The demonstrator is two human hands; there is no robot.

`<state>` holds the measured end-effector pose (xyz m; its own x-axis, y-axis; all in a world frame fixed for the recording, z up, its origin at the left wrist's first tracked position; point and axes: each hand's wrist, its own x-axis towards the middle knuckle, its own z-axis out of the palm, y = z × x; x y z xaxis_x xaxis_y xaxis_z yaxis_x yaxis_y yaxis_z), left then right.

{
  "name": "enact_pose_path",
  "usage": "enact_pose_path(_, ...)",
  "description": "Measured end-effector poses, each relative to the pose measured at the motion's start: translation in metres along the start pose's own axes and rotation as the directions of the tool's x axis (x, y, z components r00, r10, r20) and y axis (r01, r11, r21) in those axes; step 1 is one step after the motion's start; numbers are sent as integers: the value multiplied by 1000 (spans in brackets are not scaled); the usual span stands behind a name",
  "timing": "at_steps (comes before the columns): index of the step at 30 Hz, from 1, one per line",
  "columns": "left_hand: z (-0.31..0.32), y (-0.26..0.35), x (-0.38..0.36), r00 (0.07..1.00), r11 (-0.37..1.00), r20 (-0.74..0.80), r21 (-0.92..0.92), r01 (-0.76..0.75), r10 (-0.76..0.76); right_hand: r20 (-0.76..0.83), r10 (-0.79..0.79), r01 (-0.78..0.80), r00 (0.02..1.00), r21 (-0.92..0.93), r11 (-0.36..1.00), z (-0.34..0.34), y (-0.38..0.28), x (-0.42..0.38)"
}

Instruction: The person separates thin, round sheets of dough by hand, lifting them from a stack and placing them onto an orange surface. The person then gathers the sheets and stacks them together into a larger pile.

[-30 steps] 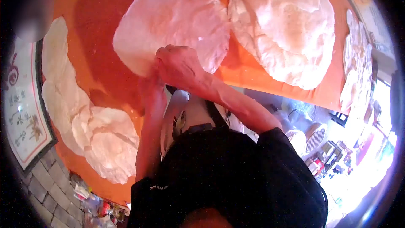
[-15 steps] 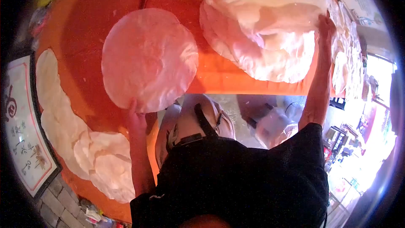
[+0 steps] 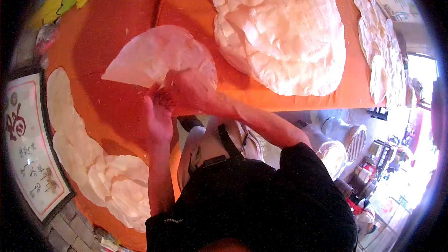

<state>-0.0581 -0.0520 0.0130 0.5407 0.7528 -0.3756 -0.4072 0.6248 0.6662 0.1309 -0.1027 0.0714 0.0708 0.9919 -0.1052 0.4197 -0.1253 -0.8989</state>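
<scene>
A thin, round, pale flatbread-like sheet [image 3: 156,53] lies folded over on the orange cloth, its straight edge on the near left and its curved edge away from me. My right hand [image 3: 190,88] reaches across my body and is closed at the near edge of this sheet; its fingertips are partly hidden. Just left of it, my left hand [image 3: 159,109] is palm up with fingers apart and slightly curled, close to the fold. Whether its fingers touch the sheet is hard to make out. To the right sits a large pile of similar sheets [image 3: 284,37].
An orange cloth [image 3: 121,107] covers the table. Overlapping sheets [image 3: 77,144] line its left edge, and more sheets [image 3: 380,46] lie far right. A framed sign with writing [image 3: 35,158] stands at left. Below the table's edge are a shoe sole [image 3: 357,137] and cluttered goods.
My right hand has left the pile and crossed over to the left hand. The single round sheet went from flat to folded over. The top sheet on the pile has settled flat.
</scene>
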Motion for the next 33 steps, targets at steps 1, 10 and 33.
enact_pose_path(1,7,5,1,996,1000,86,9,-10,9,-36,-31,34,999,72,997,-16,17,14)
enact_pose_path(10,-58,-5,-51,977,921,-212,381,79,4,-652,123,-343,748,-222,913,-310,215,-55)
enact_pose_path(33,-241,14,-285,600,-149,-316,789,597,735,424,-112,44,898,168,985,340,-63,63)
